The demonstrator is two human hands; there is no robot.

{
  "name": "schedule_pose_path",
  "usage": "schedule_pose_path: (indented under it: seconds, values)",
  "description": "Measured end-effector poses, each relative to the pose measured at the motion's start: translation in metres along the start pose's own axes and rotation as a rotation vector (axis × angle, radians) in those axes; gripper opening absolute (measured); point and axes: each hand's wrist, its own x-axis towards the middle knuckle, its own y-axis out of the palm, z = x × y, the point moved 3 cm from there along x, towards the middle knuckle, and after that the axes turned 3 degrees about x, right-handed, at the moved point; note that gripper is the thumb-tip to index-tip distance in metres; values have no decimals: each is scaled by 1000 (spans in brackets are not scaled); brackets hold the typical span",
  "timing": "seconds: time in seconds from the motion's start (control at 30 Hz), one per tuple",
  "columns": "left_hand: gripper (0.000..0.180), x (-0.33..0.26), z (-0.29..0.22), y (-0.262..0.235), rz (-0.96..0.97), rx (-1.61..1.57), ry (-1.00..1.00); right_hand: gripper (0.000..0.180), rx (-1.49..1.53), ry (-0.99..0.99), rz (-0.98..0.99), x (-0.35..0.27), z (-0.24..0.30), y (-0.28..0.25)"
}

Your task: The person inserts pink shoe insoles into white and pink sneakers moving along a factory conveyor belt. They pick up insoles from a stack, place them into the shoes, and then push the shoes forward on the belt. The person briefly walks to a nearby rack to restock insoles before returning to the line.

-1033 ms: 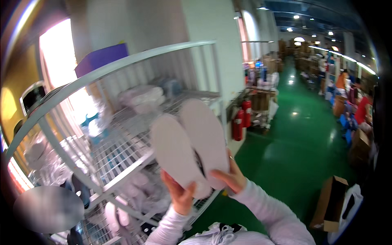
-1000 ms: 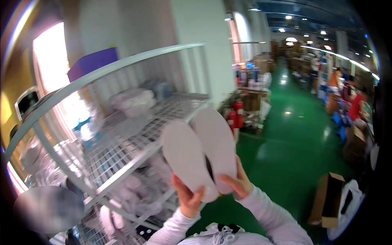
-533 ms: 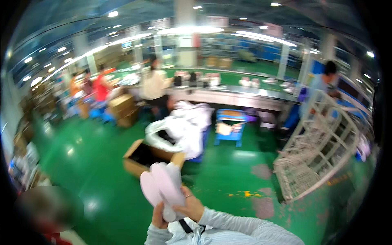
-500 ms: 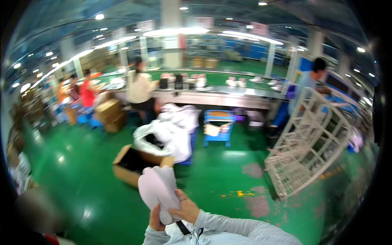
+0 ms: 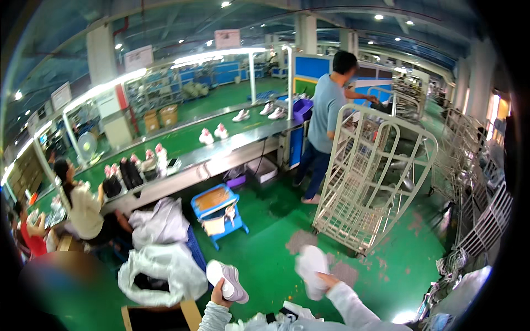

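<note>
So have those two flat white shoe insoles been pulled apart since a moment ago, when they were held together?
Yes. The left hand now holds one flat white insole and the right hand the other, with bare green floor showing between them.

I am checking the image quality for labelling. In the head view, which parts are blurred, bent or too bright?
Head view: the sole in the right hand is smeared by motion, the pair in the left hand sharper; the wire cart and conveyor bend toward the rim; strip lights glare white; a soft blurred patch sits lower left; corners are black.
</note>
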Motion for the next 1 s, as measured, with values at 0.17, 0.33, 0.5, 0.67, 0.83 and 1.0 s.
schedule_pose_path:
  seconds: [0.17, 0.33, 0.5, 0.67, 0.83, 1.0]
  values:
    - [35, 153, -15, 25, 18, -3, -209, 37, 152, 81, -445, 65, 18, -77]
    - [36, 279, 28, 51, 45, -91, -351, 37, 228, 164, -567, 148, 59, -84]
    - [28, 373, -53, 98, -147, -90, -383, 36, 188, 166, -398, 288, 160, -41]
    - [45, 443, -195, 154, -282, -56, 340, 36, 223, 121, 119, 421, 303, 91]
    - [45, 488, -262, 125, -515, -3, 628, 47, 332, 277, 390, 426, 443, 263]
    - [34, 589, -283, 104, -489, -352, 386, 38, 540, 192, 639, 508, 491, 288]
